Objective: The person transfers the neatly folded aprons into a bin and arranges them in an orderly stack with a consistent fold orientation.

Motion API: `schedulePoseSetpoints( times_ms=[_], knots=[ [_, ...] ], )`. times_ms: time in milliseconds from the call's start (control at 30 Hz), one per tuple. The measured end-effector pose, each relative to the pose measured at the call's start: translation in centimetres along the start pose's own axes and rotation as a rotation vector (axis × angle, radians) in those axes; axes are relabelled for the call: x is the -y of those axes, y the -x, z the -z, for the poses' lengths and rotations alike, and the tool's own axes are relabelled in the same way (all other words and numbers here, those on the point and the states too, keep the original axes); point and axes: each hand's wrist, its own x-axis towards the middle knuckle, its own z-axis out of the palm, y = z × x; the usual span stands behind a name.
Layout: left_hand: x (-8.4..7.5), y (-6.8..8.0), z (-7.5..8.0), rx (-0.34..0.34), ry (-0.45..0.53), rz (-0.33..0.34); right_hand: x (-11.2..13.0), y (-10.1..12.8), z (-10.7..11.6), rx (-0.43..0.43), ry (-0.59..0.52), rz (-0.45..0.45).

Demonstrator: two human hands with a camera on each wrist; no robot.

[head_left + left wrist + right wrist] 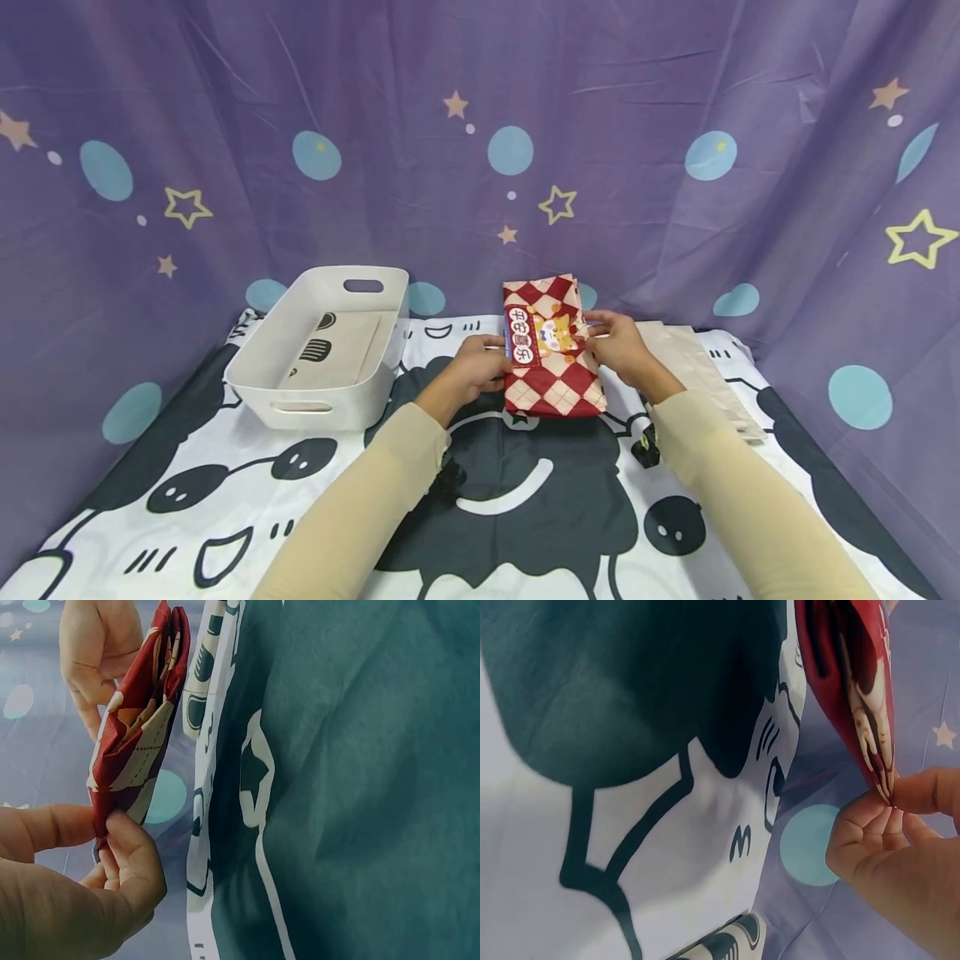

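A folded red-and-cream checked bag [557,385], printed with a cartoon animal and a strip of white characters, is held up above the far middle of the table. My left hand [474,368] pinches its left edge between thumb and fingers. On the opposite edge, my right hand [621,343] has a pinch grip too. The left wrist view shows the bag [131,750] edge-on, its folded layers slightly parted, with the left thumb and fingers meeting at one end. In the right wrist view the right hand [900,855] pinches a pointed corner of the layers.
To the left stands a white plastic basket [322,410] with handle slots, holding flat beige printed fabric [341,350]. Flat beige pieces [693,367] lie at the right, partly behind the right forearm. A black-and-white cartoon cloth [525,517] covers the table; a purple curtain [420,192] hangs behind.
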Motion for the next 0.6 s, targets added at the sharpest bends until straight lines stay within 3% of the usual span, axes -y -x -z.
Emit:
schedulePoseSetpoints(
  times_ms=[600],
  knots=[
    [0.0,1.4,3.2,-0.020,-0.036,-0.043,1.9,0.4,-2.5,0.031,-0.080,0.037]
  ],
)
